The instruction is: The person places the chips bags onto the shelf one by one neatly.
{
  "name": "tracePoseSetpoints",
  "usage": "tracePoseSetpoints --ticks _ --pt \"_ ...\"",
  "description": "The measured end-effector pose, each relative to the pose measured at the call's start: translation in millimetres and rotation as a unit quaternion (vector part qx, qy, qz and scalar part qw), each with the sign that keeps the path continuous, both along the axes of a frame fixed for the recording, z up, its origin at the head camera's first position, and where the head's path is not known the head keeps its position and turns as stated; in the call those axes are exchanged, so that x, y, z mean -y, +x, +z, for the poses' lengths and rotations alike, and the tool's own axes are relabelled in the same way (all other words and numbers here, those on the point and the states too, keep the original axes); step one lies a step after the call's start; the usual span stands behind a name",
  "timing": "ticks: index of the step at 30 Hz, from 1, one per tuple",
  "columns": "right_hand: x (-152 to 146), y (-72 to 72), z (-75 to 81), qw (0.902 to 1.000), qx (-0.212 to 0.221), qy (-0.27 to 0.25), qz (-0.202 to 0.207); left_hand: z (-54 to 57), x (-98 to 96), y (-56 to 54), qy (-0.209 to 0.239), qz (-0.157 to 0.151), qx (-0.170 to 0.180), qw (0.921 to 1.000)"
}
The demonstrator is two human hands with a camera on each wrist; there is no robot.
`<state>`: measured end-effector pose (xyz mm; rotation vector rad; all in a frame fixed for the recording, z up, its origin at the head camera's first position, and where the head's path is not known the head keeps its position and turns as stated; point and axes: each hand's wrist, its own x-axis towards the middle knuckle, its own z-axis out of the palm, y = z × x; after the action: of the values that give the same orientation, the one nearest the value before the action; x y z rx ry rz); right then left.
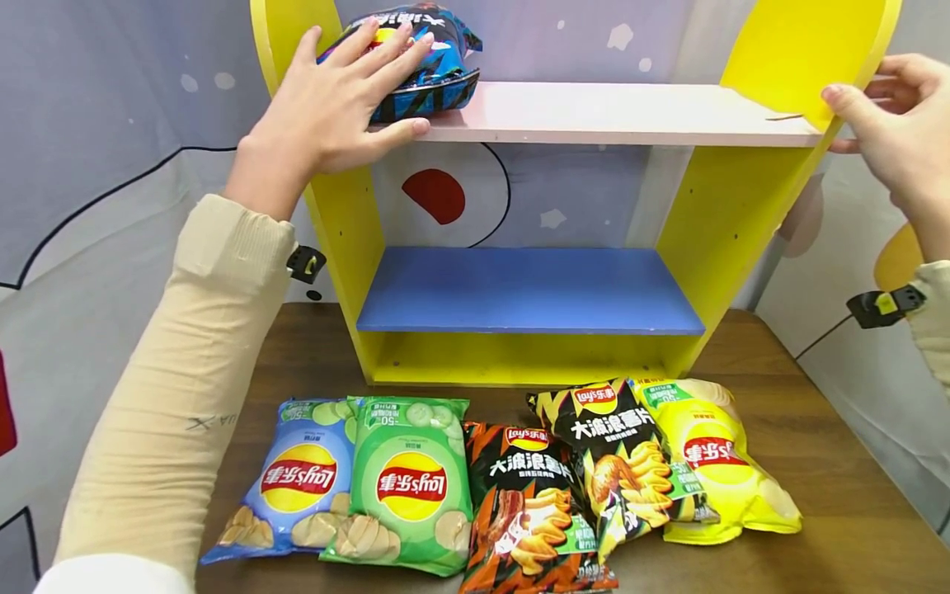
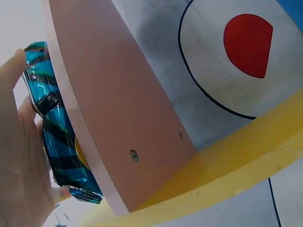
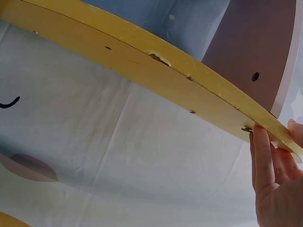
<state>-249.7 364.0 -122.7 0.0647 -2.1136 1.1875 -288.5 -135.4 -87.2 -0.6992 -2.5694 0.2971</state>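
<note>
On the left end of the pink top shelf [image 1: 609,111] lies a blue and black bag of chips [image 1: 445,78]. My left hand [image 1: 326,111] rests over its front with the fingers spread and straight, the thumb stretched toward the shelf's front edge. The left wrist view has the same bag [image 2: 59,127] between palm and shelf edge. My right hand [image 1: 898,124] holds the edge of the rack's yellow right side panel [image 1: 809,49], thumb on the inner side and fingers on the outer. In the right wrist view those fingers [image 3: 262,156] lie against the panel's outside.
The yellow rack has a blue lower shelf [image 1: 527,289] and stands on a brown wooden table [image 1: 839,462]. Before it lie a blue bag [image 1: 300,478], a green bag [image 1: 411,487], an orange-black bag [image 1: 527,511], a black-yellow bag [image 1: 616,454] and a yellow bag [image 1: 720,462].
</note>
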Motion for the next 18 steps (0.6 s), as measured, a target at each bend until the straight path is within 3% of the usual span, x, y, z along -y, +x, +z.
tracePoseSetpoints --ticks 4,9,14,18 --pt "0.5 -0.5 0.4 1.0000 -0.006 -0.002 0.004 -4.8 0.9 10.8 -0.007 -0.002 -0.035 0.9994" --pt "2.2 -0.8 0.3 1.0000 -0.006 -0.001 0.003 -16.3 -0.9 32.5 -0.004 -0.023 -0.093 0.9954" --pt "4.0 1.1 -2.7 0.9999 -0.008 0.005 -0.006 -39.3 -12.2 59.8 0.032 -0.086 -0.159 0.9829" --pt "3.6 3.0 -5.0 0.9998 -0.001 0.002 -0.021 -63.2 -28.6 82.6 0.041 -0.121 -0.173 0.9765"
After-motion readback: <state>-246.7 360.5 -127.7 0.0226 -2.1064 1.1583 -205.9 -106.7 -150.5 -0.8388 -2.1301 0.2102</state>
